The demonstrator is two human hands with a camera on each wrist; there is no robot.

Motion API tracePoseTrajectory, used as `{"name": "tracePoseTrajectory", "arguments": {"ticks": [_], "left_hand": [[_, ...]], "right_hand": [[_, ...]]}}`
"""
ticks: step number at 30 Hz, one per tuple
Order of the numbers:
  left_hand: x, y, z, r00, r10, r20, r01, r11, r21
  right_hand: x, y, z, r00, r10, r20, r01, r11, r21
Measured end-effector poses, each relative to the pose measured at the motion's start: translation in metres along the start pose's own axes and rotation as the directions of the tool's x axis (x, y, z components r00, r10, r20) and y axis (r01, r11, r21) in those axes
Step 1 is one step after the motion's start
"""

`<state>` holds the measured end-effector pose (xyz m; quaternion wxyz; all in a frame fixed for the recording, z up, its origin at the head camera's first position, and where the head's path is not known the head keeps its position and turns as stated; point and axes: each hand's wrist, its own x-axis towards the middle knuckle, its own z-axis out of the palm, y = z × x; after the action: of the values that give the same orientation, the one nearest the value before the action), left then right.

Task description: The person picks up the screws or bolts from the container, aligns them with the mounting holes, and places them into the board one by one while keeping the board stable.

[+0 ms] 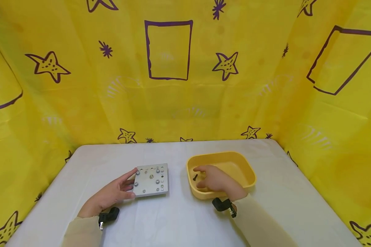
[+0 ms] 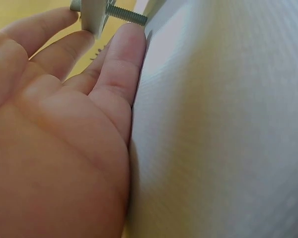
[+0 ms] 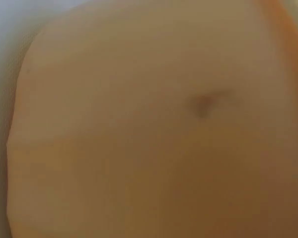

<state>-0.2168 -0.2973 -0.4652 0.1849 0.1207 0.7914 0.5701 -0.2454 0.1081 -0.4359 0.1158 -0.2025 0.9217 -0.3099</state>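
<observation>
My left hand [image 1: 116,189] holds a light grey square plate [image 1: 146,181] by its left side, index finger at the far corner and thumb at the near one. Several bolts and small holes dot the plate's top. In the left wrist view a threaded bolt shank [image 2: 126,15] sticks out from the plate's underside beside my fingers. My right hand [image 1: 216,180] reaches into a yellow tray [image 1: 239,168], thumb and forefinger spread apart. Between them a small black screw [image 1: 195,177] lies at the tray's left end. The right wrist view is too blurred to make out fingers.
The plate and the tray stand side by side on a white-covered table [image 1: 179,219]. Behind and on both sides hangs a yellow curtain [image 1: 173,103] with purple star drawings. A black camera mount [image 1: 109,215] sits on the left wrist, another [image 1: 221,204] on the right.
</observation>
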Motion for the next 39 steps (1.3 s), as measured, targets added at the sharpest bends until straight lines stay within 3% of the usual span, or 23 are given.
{"name": "tracePoseTrajectory", "arguments": {"ticks": [11, 21, 32, 39], "left_hand": [[0.001, -0.001, 0.001, 1.0, -0.013, 0.001, 0.014, 0.999, -0.037], [0.003, 0.002, 0.0, 1.0, -0.019, -0.021, 0.018, 1.0, -0.025], [0.003, 0.001, -0.001, 0.999, -0.026, -0.027, 0.025, 0.999, -0.021], [0.002, -0.003, -0.001, 1.0, -0.014, -0.01, 0.013, 0.999, -0.042]], "right_hand": [[0.012, 0.007, 0.01, 1.0, -0.012, -0.002, 0.012, 0.99, -0.138], [0.017, 0.002, 0.012, 0.987, -0.152, -0.055, 0.136, 0.964, -0.23], [0.017, 0.0, 0.014, 0.976, -0.21, -0.049, 0.187, 0.939, -0.287], [0.017, -0.002, 0.017, 0.984, -0.173, -0.037, 0.152, 0.931, -0.332]]}}
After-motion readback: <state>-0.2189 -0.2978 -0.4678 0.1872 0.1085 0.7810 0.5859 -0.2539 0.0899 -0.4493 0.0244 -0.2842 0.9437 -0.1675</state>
